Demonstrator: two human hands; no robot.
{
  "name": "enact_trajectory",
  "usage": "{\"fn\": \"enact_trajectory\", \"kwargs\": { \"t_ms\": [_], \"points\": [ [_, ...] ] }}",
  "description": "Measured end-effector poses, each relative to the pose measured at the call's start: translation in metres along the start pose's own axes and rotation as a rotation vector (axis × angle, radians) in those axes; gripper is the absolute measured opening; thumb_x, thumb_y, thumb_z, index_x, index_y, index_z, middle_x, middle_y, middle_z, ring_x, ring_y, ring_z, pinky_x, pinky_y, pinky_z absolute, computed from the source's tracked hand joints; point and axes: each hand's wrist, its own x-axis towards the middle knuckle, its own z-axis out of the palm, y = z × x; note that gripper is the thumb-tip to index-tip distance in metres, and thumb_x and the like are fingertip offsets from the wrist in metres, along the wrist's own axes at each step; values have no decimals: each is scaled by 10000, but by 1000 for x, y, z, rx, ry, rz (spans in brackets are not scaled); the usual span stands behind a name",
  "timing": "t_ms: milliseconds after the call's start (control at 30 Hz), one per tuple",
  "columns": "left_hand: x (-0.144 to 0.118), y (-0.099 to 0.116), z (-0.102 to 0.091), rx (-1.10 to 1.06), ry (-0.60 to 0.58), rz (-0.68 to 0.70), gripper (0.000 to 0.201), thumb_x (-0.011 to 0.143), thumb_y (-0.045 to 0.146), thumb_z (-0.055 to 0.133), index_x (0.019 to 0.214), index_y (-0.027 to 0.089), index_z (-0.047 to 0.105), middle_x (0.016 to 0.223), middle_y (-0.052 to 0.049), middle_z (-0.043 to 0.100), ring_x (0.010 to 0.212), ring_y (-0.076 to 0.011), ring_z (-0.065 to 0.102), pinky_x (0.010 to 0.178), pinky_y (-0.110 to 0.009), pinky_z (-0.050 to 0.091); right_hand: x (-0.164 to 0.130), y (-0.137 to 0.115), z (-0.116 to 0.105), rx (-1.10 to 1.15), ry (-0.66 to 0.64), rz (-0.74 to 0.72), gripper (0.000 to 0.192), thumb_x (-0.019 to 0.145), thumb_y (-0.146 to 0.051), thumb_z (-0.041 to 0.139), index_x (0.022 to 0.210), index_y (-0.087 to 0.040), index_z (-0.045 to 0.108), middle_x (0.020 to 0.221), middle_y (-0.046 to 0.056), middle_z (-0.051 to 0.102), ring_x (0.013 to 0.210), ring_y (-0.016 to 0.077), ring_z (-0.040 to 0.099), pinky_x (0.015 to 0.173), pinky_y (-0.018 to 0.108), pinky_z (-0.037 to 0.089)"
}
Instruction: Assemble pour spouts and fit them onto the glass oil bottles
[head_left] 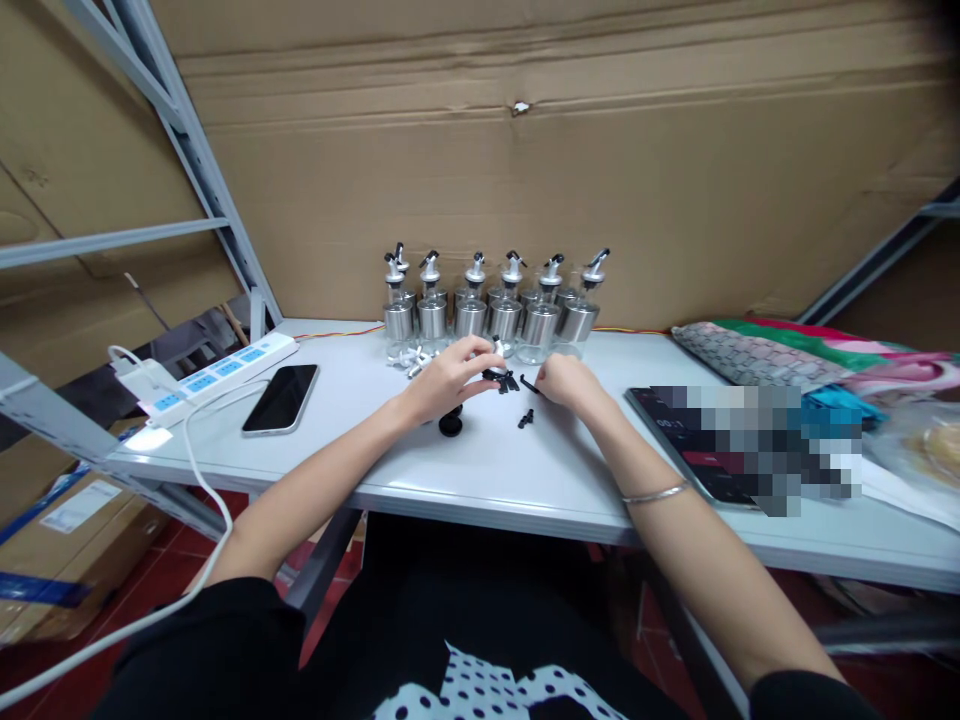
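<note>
My left hand (456,380) is closed, fingertips and thumb around a small white-and-black pourer spout (498,348), partly hidden by the fingers. To its right, my right hand (568,383) pinches a thin black lever piece (529,384), whose end sticks out toward the left hand. Small black parts (510,382) lie on the table between the hands, and more loose black pieces (526,419) sit nearer me. A round black cap (451,422) rests below my left wrist. White spout parts (414,360) are heaped behind the left hand.
Several glass-and-steel bottles (470,318) with pourers stand in rows against the cardboard wall (525,190). A phone (281,399) and a power strip (225,375) with a white cable are at left. At right lie a tablet-like device (686,440), partly blurred, and a colourful bag (750,355).
</note>
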Motion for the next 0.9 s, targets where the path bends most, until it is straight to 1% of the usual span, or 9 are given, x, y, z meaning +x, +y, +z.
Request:
{"fn": "enact_trajectory", "kwargs": {
  "t_ms": [200, 367, 433, 500, 600, 667, 733, 833, 900],
  "points": [
    [1, 2, 0, -6, 38, 11, 133, 851, 116, 505, 969, 177, 512, 1048, -88, 531, 987, -169, 539, 863, -320, 479, -5, -10, -6, -61, -71, 66, 148, 689, -245, 677, 804, -157, 710, 860, 170, 719, 860, 308, 683, 711, 361, 514],
    [0, 1, 1, 69, 9, -77, 211, 721, 85, 501, 904, 181, 457, 851, -43, 568, 807, -176, 532, 760, -313, 454, -6, -11, -8, -26, -96, 66, 74, 647, -193, 663, 698, -147, 690, 784, 171, 714, 807, 305, 678, 673, 359, 509],
    [-1, 0, 3, 95, 21, -97, 286, 700, 95, 509, 969, 176, 452, 873, -47, 572, 803, -181, 538, 760, -318, 449, -7, -12, -9, 18, -101, 57, 27, 624, -177, 667, 606, -159, 659, 700, 156, 702, 754, 300, 672, 648, 356, 504],
    [-2, -1, 3, 92, 44, -91, 414, 688, 87, 504, 1087, 172, 429, 914, -54, 579, 828, -184, 553, 774, -318, 450, -9, -14, -13, 80, -95, 47, 102, 617, -165, 660, 527, -175, 612, 605, 121, 676, 699, 275, 660, 623, 335, 493],
    [-3, -1, 4, 62, 52, -84, 575, 684, 79, 491, 1238, 171, 368, 955, -59, 596, 861, -185, 573, 795, -312, 457, -14, -21, -21, 196, -53, 29, 128, 658, -170, 619, 540, -186, 571, 567, 60, 655, 654, 210, 639, 595, 283, 472],
    [-4, -1, 3, 43, 47, -97, 643, 690, 88, 492, 1309, 165, 334, 982, -66, 614, 881, -189, 579, 808, -311, 459, -18, -27, -27, 353, -21, -19, 100, 711, -211, 592, 618, -190, 564, 611, 23, 663, 633, 155, 617, 592, 249, 464],
    [-3, -1, 3, 50, 25, -120, 706, 699, 101, 497, 1372, 162, 294, 1003, -69, 633, 885, -193, 582, 815, -318, 455, -22, -31, -31, 695, 2, -111, 127, 715, -266, 620, 648, -191, 543, 616, -4, 644, 597, 117, 580, 597, 240, 461],
    [-3, -2, 3, 103, -32, -162, 769, 712, 116, 506, 1436, 167, 250, 1019, -70, 659, 855, -197, 590, 800, -321, 443, -25, -36, -33, 1212, -18, -229, 254, 605, -322, 753, 623, -182, 542, 588, -24, 600, 562, 94, 530, 607, 259, 457],
    [-2, -2, 3, 123, -49, -183, 793, 711, 119, 513, 1454, 166, 239, 1038, -74, 669, 857, -200, 601, 796, -317, 434, -25, -37, -32, 1320, -62, -260, 313, 545, -350, 811, 621, -174, 564, 614, -22, 609, 571, 89, 525, 621, 269, 456]
  ]
}}
